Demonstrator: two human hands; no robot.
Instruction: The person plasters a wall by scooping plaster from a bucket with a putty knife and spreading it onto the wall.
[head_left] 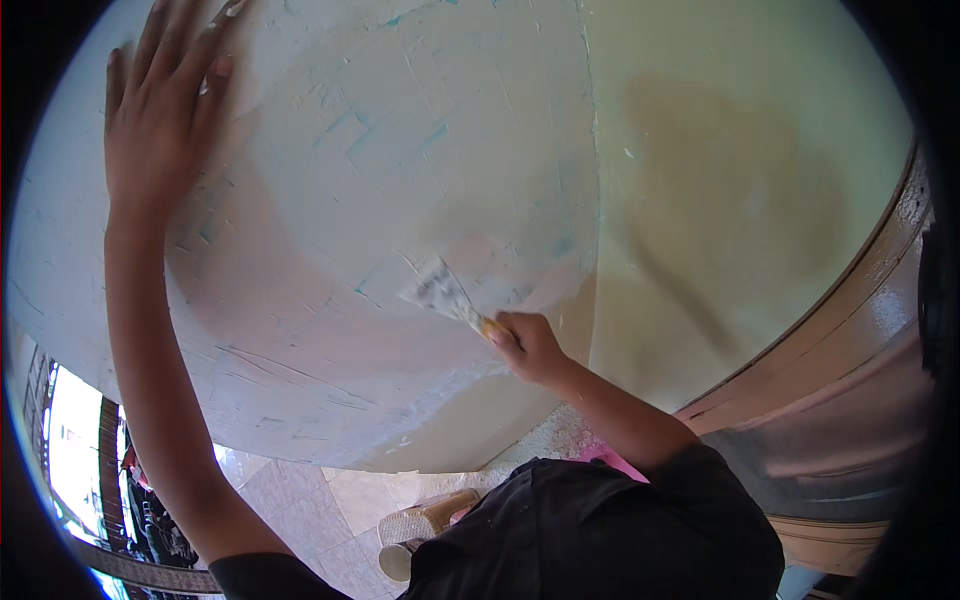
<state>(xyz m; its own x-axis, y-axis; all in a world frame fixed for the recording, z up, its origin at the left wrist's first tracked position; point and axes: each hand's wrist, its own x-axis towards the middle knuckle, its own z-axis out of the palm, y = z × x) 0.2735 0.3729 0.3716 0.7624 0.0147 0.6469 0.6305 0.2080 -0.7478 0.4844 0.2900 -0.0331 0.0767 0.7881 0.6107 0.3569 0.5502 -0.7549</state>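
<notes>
My right hand (529, 346) grips a putty knife (462, 304) by its yellowish handle. The blade (436, 287) is smeared with white and rests on or very near the wall (470, 150). That wall carries patchy whitish filler with scratches and bluish-green marks showing through. Higher up at the left, my left hand (165, 105) lies with fingers spread against the same wall and holds nothing. White smears show on a few of its fingertips.
A yellowish-green wall (720, 180) meets the filled one at a corner line. Brown wooden panelling (800, 345) runs along the right. Below are floor tiles (300, 510), a beige textured object (428, 517) and something pink (612, 459). At lower left is a bright opening (75, 430).
</notes>
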